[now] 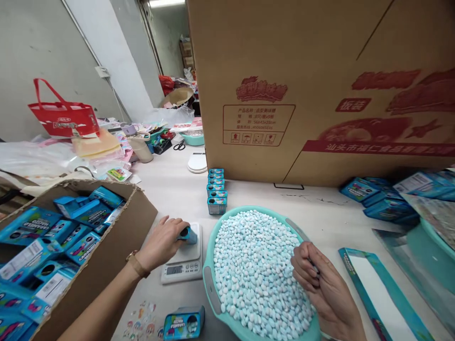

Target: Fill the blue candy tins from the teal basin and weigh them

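Observation:
My left hand (161, 242) grips a small blue tin (187, 235) that stands on a white digital scale (183, 265). To the right, a teal basin (210, 290) is heaped with pale blue and white candies (254, 270). My right hand (316, 279) rests on the candy pile at the basin's right side, its fingers curled; whether they hold candies is hidden. A short row of blue tins (216, 191) stands behind the basin. Another blue tin (184, 323) lies at the table's near edge.
An open cardboard box (117, 246) of blue tins is at the left. A big cardboard carton (320, 90) fills the back right. Blue packs (380, 201) and a teal display tray (382, 298) lie right. A red bag (64, 118), cup, scissors and clutter sit far left.

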Demonstrator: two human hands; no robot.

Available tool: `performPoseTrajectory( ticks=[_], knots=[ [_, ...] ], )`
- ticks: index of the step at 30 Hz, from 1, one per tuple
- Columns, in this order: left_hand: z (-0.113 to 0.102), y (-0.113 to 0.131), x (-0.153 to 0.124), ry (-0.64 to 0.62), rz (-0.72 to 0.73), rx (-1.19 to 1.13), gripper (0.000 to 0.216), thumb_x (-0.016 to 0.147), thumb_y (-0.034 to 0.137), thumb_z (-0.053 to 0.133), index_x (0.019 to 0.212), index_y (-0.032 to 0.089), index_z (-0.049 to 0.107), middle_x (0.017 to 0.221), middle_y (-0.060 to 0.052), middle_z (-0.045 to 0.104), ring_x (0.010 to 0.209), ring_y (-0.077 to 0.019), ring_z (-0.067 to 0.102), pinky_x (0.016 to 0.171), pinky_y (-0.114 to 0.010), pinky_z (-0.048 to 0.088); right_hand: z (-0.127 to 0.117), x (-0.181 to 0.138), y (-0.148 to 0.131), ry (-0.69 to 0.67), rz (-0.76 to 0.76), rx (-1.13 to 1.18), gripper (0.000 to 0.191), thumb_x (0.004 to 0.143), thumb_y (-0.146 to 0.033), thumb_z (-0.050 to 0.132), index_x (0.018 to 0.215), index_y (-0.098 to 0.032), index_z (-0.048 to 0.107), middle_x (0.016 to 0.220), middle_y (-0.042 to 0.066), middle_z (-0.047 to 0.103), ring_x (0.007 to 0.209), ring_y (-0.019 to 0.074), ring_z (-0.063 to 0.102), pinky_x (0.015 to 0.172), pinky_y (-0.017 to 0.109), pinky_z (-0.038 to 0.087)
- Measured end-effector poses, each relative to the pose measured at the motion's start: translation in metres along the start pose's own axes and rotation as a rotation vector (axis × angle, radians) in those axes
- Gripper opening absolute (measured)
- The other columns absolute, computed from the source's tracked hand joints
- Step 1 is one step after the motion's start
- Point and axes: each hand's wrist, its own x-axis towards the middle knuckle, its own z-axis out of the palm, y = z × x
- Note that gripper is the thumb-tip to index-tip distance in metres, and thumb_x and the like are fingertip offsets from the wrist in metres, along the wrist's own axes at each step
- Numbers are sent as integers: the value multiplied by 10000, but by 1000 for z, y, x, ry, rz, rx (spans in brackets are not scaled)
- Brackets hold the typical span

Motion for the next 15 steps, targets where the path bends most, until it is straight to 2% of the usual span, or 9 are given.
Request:
performPoseTrajectory(
  ticks=[2,4,7,9,12,15],
  knots=[
    [-20,7,19,103,42,-19,229,909,271,594,1128,208,609,1041,-61,683,968,-245,622,968,-452,417,-8,-3,-2,2,-6,18,286,882,-419,672,753,-185,571,594,-66,301,492,56,121,391,185,181],
    [-44,17,46,218,109,-12,251,905,287,599,1139,197,604,1050,-72,687,966,-245,596,873,-393,439,-14,-6,-4,3,-12,34,302,885,-432,669,746,-184,567,593,-68,294,492,57,112,394,192,175],
    [-75,37,101,321,286,102,283,873,202,605,1155,226,620,1068,-62,702,1054,-270,536,894,-409,383,-20,-10,-8,-6,-15,68,325,880,-452,673,741,-184,553,591,-73,284,490,55,95,395,200,160],
    [-83,52,144,313,424,211,270,865,143,577,1110,234,642,1065,-68,708,1074,-281,504,893,-424,349,-25,-11,-9,-5,-21,92,338,872,-461,684,738,-186,538,590,-77,281,486,53,89,396,200,150],
    [-73,72,204,201,597,307,238,902,107,494,1040,216,654,1025,-100,695,1060,-269,509,859,-397,361,-31,-11,-10,-9,-23,121,371,859,-490,693,733,-188,519,581,-83,280,474,46,86,399,196,147],
    [-41,83,252,113,665,341,258,894,74,481,1025,220,648,1001,-81,677,904,-212,580,725,-320,401,-39,-9,-10,2,-12,156,398,843,-524,702,739,-189,511,566,-92,285,469,39,64,406,188,137]
  ],
)
